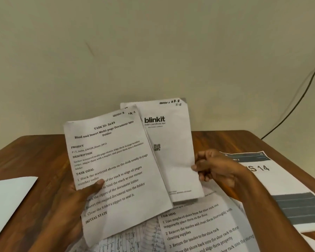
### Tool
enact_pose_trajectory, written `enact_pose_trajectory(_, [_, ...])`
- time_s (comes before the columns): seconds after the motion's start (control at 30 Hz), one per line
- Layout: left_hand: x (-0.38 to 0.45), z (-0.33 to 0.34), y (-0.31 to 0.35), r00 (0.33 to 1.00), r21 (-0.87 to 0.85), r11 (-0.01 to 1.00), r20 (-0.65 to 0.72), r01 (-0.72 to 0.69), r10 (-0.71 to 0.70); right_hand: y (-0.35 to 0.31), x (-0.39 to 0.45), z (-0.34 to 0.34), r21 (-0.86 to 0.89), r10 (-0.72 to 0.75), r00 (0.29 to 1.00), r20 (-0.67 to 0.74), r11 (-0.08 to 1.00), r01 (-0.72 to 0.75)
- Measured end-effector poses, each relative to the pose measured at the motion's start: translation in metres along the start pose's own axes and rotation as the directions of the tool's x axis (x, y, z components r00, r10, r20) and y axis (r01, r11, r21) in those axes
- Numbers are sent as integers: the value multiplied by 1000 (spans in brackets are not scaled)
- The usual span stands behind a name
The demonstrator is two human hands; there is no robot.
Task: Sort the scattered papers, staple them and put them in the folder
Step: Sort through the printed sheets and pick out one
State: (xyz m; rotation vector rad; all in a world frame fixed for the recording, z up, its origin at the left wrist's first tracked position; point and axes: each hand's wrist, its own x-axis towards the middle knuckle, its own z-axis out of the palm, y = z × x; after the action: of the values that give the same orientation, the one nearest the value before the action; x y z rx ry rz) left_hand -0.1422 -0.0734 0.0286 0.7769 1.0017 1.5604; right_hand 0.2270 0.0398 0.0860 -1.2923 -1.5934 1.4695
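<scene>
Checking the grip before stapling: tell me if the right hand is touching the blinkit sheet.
Touching. The head view shows the right hand pinching the right edge of the blinkit sheet, thumb on its front.

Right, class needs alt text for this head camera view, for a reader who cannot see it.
A person's left hand holds up a printed task sheet while the right hand pinches a blinkit page behind it, above a wooden table. More papers lie scattered beneath.
</scene>
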Motion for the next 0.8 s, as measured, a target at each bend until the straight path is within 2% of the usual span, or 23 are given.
enact_pose_trajectory(0.13, [-3, 5, 1, 999, -8, 999, 13, 33, -33, 5, 1, 1, -49, 16, 995, 100, 999, -11])
enact_pose_trajectory(0.33, [-10, 11, 3, 992, -4, 994, 62, 111, -110, 6, -1, 3, -77, 22, 984, 174, 997, -8])
enact_pose_trajectory(0.53, [-11, 15, 2, 991, 3, 992, 61, 123, -123, 7, 1, 1, -203, 44, 960, 277, 979, 13])
enact_pose_trajectory(0.6, [-12, 15, 2, 990, 17, 993, 72, 120, -121, 5, 1, 5, -178, 9, 951, 309, 983, 48])
enact_pose_trajectory(0.67, [-13, 15, 2, 989, 41, 993, 92, 110, -114, -2, 0, 18, -86, -92, 973, 213, 990, 112])
enact_pose_trajectory(0.73, [-14, 16, 3, 985, 84, 990, 120, 112, -122, -9, 4, 35, 59, -205, 979, -23, 977, 206])
enact_pose_trajectory(0.8, [-16, 18, 5, 982, 119, 986, 130, 120, -135, -15, 13, 49, 186, -262, 930, -258, 931, 314])
